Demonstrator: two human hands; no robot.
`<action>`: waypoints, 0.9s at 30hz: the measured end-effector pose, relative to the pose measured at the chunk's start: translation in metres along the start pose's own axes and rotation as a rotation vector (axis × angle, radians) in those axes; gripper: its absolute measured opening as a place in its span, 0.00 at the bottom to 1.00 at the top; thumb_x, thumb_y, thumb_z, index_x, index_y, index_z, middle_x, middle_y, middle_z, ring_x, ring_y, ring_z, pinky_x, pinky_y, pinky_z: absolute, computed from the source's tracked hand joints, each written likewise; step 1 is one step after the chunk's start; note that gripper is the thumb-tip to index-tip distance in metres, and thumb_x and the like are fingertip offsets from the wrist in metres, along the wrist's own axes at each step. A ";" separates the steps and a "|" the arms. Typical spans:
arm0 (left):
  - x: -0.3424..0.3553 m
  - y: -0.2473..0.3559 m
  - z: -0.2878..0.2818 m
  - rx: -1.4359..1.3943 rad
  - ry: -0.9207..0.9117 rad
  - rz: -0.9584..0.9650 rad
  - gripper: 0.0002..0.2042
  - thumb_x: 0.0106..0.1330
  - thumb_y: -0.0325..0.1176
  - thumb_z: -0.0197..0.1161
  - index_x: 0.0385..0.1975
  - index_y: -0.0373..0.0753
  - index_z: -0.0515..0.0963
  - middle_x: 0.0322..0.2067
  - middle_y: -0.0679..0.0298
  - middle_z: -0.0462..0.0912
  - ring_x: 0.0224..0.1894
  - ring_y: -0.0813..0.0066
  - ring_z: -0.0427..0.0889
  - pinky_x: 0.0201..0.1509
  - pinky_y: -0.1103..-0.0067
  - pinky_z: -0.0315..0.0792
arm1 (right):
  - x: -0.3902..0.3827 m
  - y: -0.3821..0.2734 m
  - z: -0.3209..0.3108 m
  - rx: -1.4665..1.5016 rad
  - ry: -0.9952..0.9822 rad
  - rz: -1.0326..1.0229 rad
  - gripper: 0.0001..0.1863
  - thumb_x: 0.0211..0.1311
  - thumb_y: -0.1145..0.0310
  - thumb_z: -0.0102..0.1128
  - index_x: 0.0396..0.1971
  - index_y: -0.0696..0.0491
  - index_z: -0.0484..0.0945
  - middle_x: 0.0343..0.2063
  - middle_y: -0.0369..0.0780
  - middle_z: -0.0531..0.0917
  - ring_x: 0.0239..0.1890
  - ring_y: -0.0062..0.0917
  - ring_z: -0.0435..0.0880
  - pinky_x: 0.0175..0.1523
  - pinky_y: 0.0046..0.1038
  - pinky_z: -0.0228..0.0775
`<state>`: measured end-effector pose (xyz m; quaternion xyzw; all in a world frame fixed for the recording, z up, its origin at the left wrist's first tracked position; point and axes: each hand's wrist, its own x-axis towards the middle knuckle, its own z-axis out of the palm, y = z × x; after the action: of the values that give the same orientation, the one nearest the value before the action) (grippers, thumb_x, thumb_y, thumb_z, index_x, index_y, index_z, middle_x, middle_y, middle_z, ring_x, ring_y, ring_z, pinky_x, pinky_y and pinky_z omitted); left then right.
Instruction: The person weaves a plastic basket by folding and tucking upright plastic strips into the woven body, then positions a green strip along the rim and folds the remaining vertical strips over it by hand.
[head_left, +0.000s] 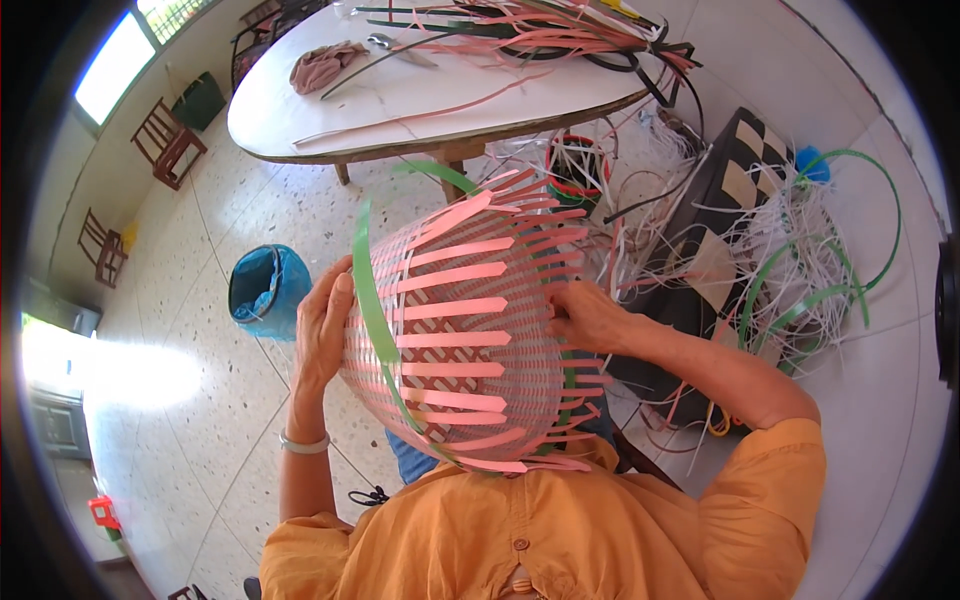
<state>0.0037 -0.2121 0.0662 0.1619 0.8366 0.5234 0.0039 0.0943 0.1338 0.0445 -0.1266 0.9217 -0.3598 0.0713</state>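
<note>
From my remote seat I see the woven basket (530, 360) tilted at the centre of the frame, and I judge it well advanced: its wall is closely woven, but the pink strips (455, 340) end free and the green band (366, 290) bows loosely at its left, so the edge looks unfinished to me (more strips (590, 40) lie on the worktop (265, 110) at upper centre). The left hand (322, 318) has its grip closed on the basket's left side; the right hand (590, 315) curls at the right edge, fingertips hidden, so I cannot tell whether its grip pinches anything.
</note>
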 end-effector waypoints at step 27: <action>0.009 0.186 0.043 0.706 -1.113 0.506 0.08 0.64 0.31 0.59 0.30 0.33 0.80 0.31 0.47 0.82 0.25 0.57 0.79 0.30 0.66 0.72 | 0.012 -0.020 -0.022 -0.169 0.022 -0.069 0.06 0.40 0.77 0.60 0.21 0.65 0.78 0.24 0.58 0.79 0.32 0.54 0.81 0.37 0.43 0.74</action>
<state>0.0524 -0.0977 0.2109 0.5864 0.7669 0.0451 0.2567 0.0814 0.1304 0.0741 -0.1597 0.9446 -0.2844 0.0377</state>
